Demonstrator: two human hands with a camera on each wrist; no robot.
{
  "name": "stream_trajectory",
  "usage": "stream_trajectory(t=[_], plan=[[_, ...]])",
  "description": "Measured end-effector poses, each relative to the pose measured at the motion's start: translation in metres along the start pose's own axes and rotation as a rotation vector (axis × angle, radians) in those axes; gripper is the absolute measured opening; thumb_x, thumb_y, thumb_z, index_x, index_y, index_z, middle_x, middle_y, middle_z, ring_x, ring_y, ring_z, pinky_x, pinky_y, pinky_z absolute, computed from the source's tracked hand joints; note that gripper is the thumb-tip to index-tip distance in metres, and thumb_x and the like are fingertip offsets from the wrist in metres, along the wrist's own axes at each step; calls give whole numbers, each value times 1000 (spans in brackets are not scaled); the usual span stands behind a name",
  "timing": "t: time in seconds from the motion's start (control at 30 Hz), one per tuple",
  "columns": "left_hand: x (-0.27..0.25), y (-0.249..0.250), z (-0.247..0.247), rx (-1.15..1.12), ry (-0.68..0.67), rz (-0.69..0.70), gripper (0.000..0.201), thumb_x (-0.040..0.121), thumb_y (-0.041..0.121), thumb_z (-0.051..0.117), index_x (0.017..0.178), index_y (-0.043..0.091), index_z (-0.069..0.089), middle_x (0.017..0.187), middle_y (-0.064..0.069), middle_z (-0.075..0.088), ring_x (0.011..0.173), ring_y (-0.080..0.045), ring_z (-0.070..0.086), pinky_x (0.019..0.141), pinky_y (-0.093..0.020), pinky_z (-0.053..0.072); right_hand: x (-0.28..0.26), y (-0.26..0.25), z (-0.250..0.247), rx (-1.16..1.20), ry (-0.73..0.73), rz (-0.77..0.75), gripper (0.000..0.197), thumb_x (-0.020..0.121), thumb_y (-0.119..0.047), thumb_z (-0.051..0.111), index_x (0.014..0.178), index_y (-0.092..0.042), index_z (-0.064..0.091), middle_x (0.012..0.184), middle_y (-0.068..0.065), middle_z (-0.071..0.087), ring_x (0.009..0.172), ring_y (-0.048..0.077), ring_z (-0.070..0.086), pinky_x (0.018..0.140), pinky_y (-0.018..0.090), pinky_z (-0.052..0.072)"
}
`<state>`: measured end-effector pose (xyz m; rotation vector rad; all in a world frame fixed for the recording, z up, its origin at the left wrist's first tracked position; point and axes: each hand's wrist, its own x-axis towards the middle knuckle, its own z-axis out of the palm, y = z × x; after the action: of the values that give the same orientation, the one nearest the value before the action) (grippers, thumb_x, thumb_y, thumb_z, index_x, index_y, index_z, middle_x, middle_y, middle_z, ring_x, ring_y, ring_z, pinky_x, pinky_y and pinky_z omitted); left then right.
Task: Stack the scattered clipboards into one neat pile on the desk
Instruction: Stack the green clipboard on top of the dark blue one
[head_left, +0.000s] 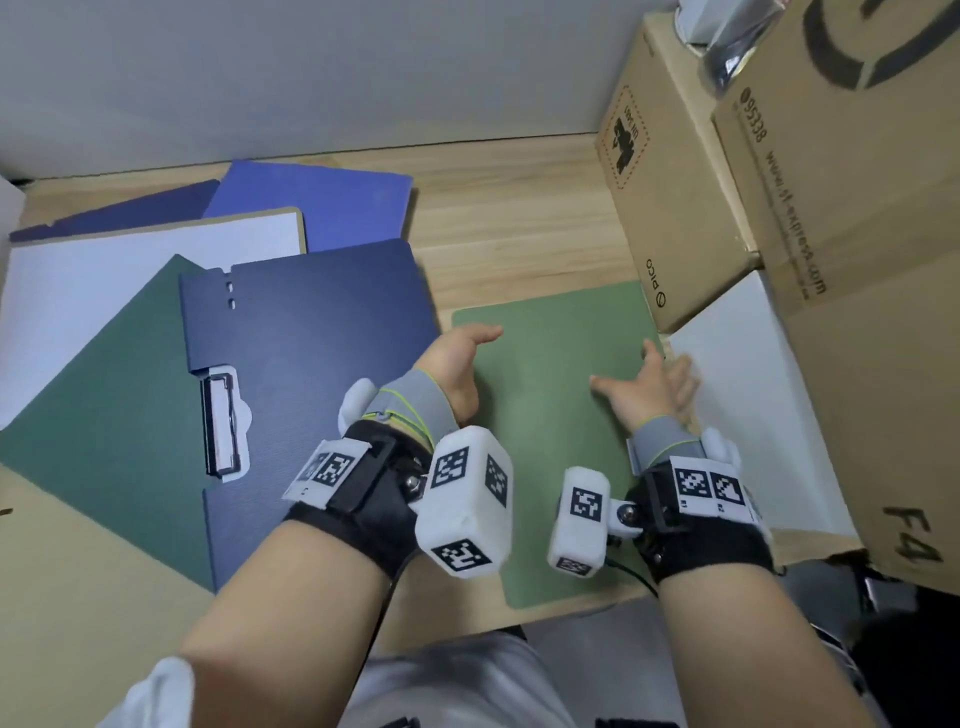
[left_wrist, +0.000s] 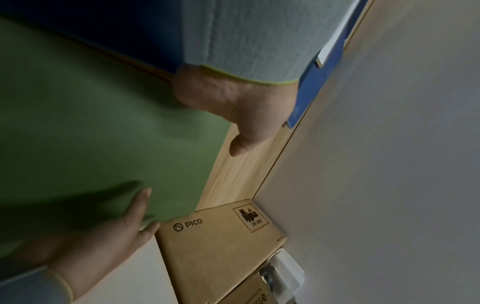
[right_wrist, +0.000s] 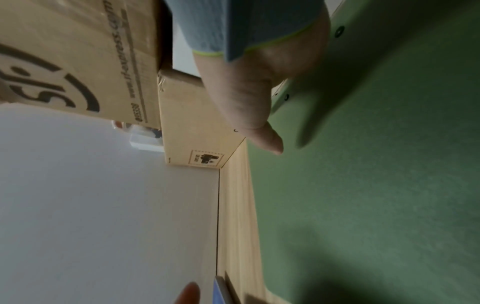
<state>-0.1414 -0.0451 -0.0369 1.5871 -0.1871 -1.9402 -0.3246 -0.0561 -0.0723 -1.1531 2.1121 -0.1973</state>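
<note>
The light green clipboard (head_left: 550, 447) is lying flat on the desk (head_left: 519, 218) while the left hand (head_left: 457, 364) and right hand (head_left: 649, 387) are touching its sides with loose fingers, probably getting ready to grab it for the messy pile (head_left: 291, 332).

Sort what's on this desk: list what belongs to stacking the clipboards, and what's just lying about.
Part of the job:
light green flat clipboard, both hands on its sides
navy blue clipboard with metal clip
dark green board
white-faced board
bright blue board

Just lying about:
brown PICO cardboard box
large brown shipping carton
</note>
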Motion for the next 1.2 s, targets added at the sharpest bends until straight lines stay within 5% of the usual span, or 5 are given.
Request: stream_trajectory(t=[0.47,0.63,0.8,0.9,1.2], plan=[[8,-8,-3,3,107,51,74,89,20,50,153,10,13,163,-5,4,151,-20,1,121,-42,6,-1,7,-13,111,21,-27,76,78,-20,62,143,-34,27,148,9,33,136,30,35,114,46,26],[4,-4,-9,-101,97,128,67,90,18,52,151,14,24,161,-3,15,148,-15,18,115,-40,23,-18,-20,-38,341,149,-239,64,78,-6,54,137,-25,39,137,6,48,109,21,54,87,22,38],[-27,13,18,81,-80,150,14,93,23,50,102,14,56,98,-4,73,72,-14,68,59,-22,50,-61,-79,-49,386,91,-483,59,76,-22,59,133,-18,45,133,9,51,117,22,52,102,33,41],[-43,27,28,191,-211,280,21,97,26,41,81,21,53,46,10,68,43,-4,67,40,-17,46,-82,-97,-53,405,22,-533,55,82,-23,59,135,-21,44,136,8,48,121,21,48,101,28,37],[-60,63,12,328,-368,384,19,83,37,53,95,24,58,70,2,66,57,-16,67,57,-34,44,-133,-133,-51,652,-171,-517,55,77,-24,62,130,-16,48,92,-10,53,115,22,55,107,43,40]])
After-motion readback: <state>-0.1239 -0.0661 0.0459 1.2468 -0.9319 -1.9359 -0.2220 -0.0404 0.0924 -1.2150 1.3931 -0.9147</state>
